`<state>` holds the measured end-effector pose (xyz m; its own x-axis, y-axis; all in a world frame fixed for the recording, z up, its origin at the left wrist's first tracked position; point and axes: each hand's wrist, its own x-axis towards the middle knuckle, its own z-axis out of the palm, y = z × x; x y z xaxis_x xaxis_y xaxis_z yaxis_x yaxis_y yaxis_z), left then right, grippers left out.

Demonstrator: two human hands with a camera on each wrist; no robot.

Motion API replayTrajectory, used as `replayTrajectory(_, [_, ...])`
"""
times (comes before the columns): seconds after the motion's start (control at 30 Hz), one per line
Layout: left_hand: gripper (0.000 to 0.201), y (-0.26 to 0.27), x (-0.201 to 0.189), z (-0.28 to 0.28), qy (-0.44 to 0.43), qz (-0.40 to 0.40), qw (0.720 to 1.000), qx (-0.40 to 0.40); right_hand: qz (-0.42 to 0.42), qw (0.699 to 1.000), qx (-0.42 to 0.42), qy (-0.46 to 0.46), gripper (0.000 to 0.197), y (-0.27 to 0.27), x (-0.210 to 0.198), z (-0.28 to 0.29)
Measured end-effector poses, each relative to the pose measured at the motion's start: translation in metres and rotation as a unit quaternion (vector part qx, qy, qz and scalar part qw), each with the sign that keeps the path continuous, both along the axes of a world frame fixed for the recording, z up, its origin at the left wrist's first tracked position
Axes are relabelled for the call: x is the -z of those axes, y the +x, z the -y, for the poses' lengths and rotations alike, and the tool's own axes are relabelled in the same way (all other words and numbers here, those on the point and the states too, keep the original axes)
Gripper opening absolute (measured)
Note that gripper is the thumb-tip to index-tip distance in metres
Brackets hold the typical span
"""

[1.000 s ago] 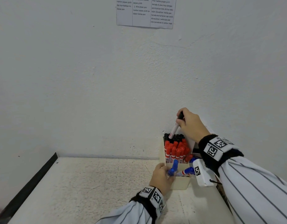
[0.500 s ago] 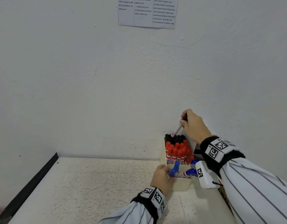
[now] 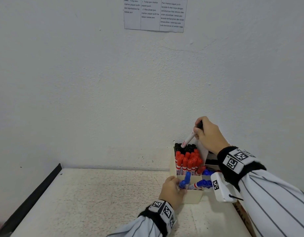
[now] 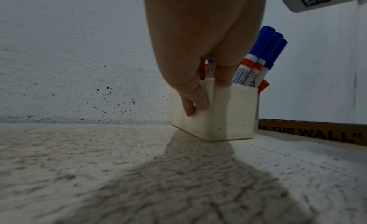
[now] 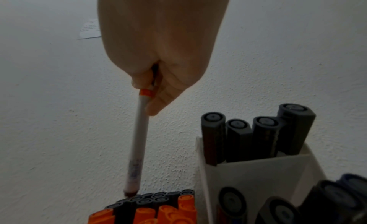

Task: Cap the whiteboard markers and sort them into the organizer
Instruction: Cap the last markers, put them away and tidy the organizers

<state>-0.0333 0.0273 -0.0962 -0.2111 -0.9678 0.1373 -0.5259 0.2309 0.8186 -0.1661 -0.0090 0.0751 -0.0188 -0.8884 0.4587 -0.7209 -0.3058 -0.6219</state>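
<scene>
Head view: right hand (image 3: 209, 134) grips a black-capped marker (image 3: 190, 137) by its cap end, barrel slanting down-left, lower end at the black markers (image 3: 185, 147) in the organizer (image 3: 193, 196) below the hand. Red markers (image 3: 188, 162) stand nearer. Left hand (image 3: 171, 191) grasps the organizer's near-left corner beside blue markers (image 3: 201, 183).

Left wrist view: fingers (image 4: 195, 98) curl over the organizer (image 4: 228, 117) rim; it stands on the bench (image 4: 99, 172).

Right wrist view: right hand (image 5: 164, 54) clamps the marker (image 5: 139, 141); a second holder (image 5: 258, 177) of dark markers stands right.
</scene>
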Motion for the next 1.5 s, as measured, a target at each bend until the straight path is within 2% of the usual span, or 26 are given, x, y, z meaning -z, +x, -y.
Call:
replayTrajectory(0.07, [0.026, 0.000, 0.000, 0.000, -0.001, 0.001, 1.000, 0.000, 0.005, 1.000, -0.008, -0.010, 0.011, -0.001, -0.001, -0.001])
replayTrajectory(0.37, [0.024, 0.000, 0.000, -0.002, -0.006, -0.024, 1.000, -0.008, -0.068, 0.996, -0.036, 0.051, 0.014, 0.008, 0.020, 0.003])
replayTrajectory(0.6, [0.021, -0.001, 0.001, -0.001, -0.007, -0.025, 1.000, -0.012, -0.077, 0.994, -0.057, 0.060, 0.020, 0.016, 0.012, 0.004])
replayTrajectory(0.77, [0.024, 0.000, 0.002, -0.001, -0.006, -0.028, 0.999, -0.015, -0.012, 0.998, 0.035, -0.058, 0.013, 0.009, -0.006, 0.001])
replayTrajectory(0.83, [0.024, -0.001, 0.001, -0.002, -0.002, -0.028, 0.999, -0.015, -0.030, 0.995, 0.064, -0.073, 0.014, 0.002, -0.008, 0.001])
replayTrajectory(0.93, [0.025, -0.001, 0.002, -0.001, -0.002, -0.019, 1.000, -0.011, -0.076, 0.993, 0.082, -0.029, 0.016, -0.005, 0.000, 0.005])
replayTrajectory(1.13, [0.026, -0.001, 0.001, -0.002, 0.013, -0.025, 1.000, -0.013, -0.050, 0.997, 0.056, 0.003, 0.010, 0.003, 0.002, 0.003])
replayTrajectory(1.33, [0.026, 0.000, 0.002, -0.002, 0.015, -0.023, 1.000, -0.010, -0.074, 0.993, 0.086, -0.023, 0.021, -0.002, -0.004, 0.004])
replayTrajectory(1.5, [0.026, -0.001, 0.002, -0.003, 0.014, -0.027, 0.999, -0.009, -0.092, 0.992, 0.080, 0.031, 0.023, -0.011, 0.001, 0.000])
